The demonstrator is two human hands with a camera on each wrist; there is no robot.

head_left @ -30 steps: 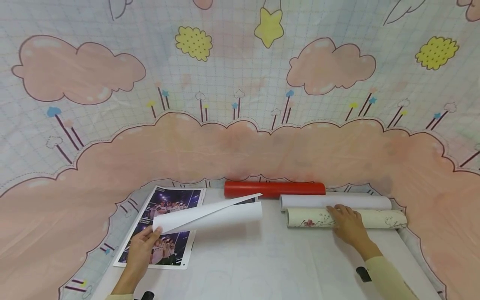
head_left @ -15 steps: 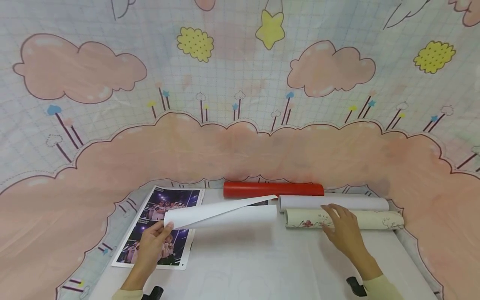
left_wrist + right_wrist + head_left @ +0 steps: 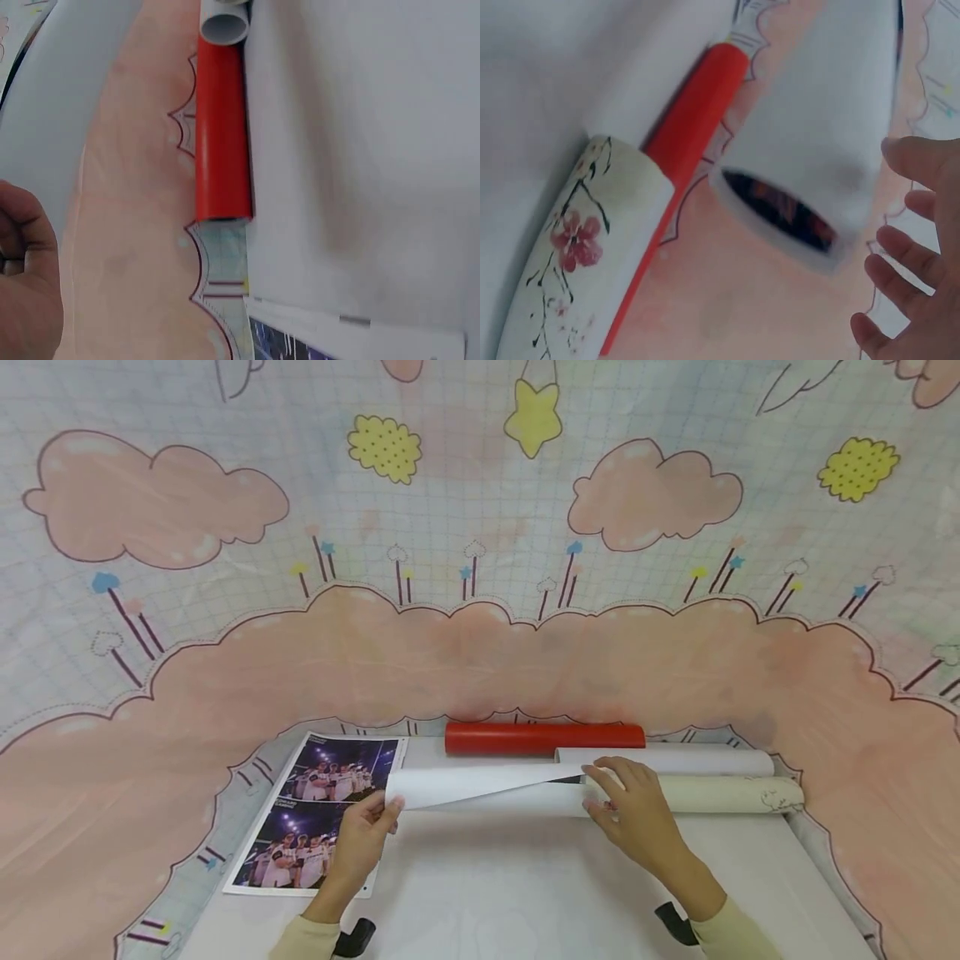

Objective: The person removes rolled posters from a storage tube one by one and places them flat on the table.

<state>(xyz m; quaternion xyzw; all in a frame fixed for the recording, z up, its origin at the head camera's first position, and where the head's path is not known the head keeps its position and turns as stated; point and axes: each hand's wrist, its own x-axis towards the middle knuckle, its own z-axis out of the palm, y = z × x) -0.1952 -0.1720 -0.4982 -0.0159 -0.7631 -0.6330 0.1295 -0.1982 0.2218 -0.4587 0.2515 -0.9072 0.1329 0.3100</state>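
My left hand (image 3: 360, 843) pinches the left end of a loosely rolled poster (image 3: 480, 789), white outside with a dark printed inner side. The roll is held level above the table. At its other end is my right hand (image 3: 637, 822), fingers spread and gently bent; in the right wrist view its thumb lies at or very near the roll's edge, and whether it touches cannot be told. Dark print shows inside the roll's open mouth (image 3: 780, 210). In the left wrist view only part of the left hand (image 3: 26, 262) is visible, beside the pale roll (image 3: 67, 97).
A red roll (image 3: 540, 739) lies at the table's back edge. Right of it are a white roll (image 3: 705, 760) and a cream roll with flowers (image 3: 735, 795), partly behind the right hand. A flat sheet with group photos (image 3: 300, 860) lies at left. A patterned cloth (image 3: 480, 668) hangs behind.
My left hand has carried the rolled poster rightward to the table's middle. My right hand has left the flowered roll and moved left to the poster's right end.
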